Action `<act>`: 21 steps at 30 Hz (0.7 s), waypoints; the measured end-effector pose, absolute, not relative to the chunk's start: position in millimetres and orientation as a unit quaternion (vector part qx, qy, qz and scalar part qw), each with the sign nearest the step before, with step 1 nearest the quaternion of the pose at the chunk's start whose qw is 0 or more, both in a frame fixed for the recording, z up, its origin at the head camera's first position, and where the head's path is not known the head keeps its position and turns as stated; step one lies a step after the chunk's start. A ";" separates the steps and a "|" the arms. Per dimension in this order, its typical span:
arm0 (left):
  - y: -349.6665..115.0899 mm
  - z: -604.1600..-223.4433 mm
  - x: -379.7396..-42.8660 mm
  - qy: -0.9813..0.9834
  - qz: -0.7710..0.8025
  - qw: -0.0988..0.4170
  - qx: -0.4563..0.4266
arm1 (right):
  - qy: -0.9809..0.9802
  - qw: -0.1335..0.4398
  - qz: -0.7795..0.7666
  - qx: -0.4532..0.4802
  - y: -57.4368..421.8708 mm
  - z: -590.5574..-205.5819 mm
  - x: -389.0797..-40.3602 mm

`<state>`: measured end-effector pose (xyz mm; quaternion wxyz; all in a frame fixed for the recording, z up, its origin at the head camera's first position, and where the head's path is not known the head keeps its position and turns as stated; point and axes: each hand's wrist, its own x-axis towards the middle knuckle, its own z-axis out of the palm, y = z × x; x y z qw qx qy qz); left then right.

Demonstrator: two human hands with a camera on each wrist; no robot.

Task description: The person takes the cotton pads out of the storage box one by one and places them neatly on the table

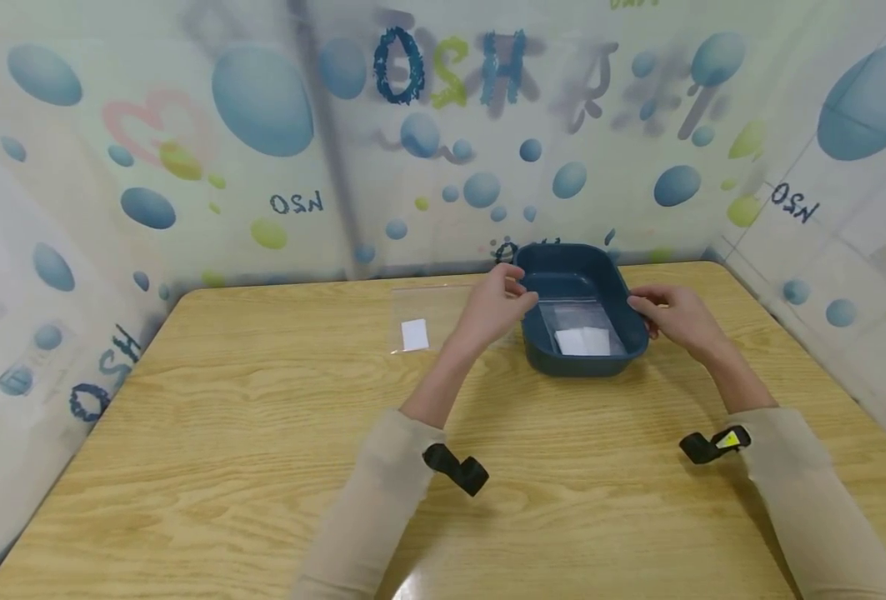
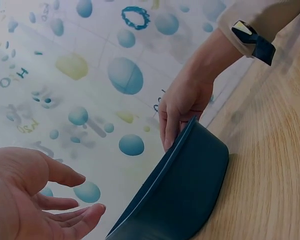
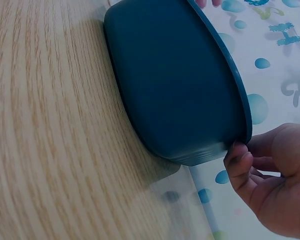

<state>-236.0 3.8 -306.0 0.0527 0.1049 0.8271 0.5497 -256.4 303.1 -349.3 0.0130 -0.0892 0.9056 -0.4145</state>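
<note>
A dark blue plastic basin stands at the back right of the table. Inside it lies a clear zip bag with white pieces in it. My right hand pinches the basin's right rim between thumb and fingers, seen closely in the right wrist view. Beside the left rim is my left hand; in the left wrist view its fingers are spread, loosely bent and hold nothing. Left of the basin, another clear bag with a white card lies flat.
The wood-grain table extends in front and to the left. Behind it and at both sides hangs a pale curtain printed with blue and green drops. Black straps with small devices sit on both sleeves.
</note>
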 end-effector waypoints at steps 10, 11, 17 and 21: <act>20.6 -305.2 -240.0 0.853 0.508 0.067 0.100 | 0.908 0.017 -0.411 -0.086 303.0 -348.9 -258.9; 22.2 -305.2 -240.2 0.854 0.505 0.071 0.100 | 0.908 0.017 -0.410 -0.086 303.0 -348.9 -259.3; 30.5 -306.6 -239.9 0.855 0.499 0.092 0.106 | 0.907 0.018 -0.412 -0.087 304.0 -349.7 -260.6; 35.9 -309.3 -240.6 0.857 0.494 0.094 0.115 | 0.907 0.017 -0.412 -0.088 303.8 -349.4 -259.9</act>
